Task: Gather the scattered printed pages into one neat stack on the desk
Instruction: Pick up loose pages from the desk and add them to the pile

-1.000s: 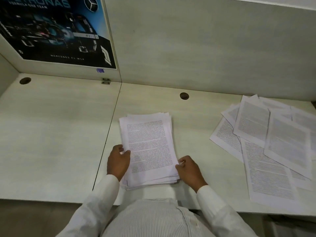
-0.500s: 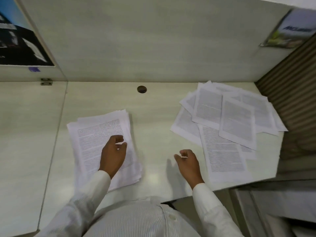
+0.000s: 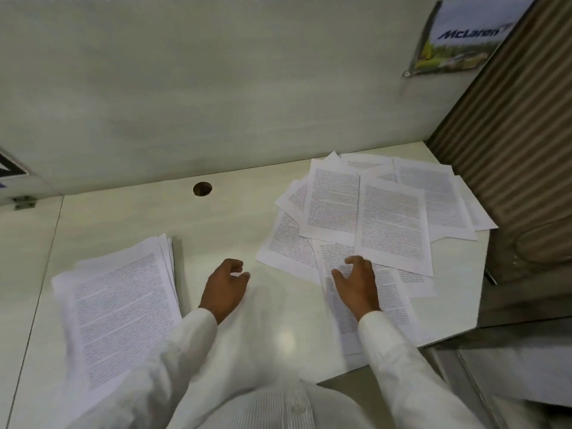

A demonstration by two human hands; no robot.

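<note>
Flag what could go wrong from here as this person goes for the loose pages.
1. The sheet beneath the right hand lies close to the desk's front edge; dragging it nearer may tip it off.
2. The loose pages overlap at odd angles, so pulling one could skew or crease others.
3. The stack is fanned at its far edge and unheld, the left hand off to its side; added pages may sit uneven.

office cubicle: partitioned desk (image 3: 253, 218), papers (image 3: 371, 218)

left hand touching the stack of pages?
Apart. The head view shows bare desk between the left hand and the stack.
</note>
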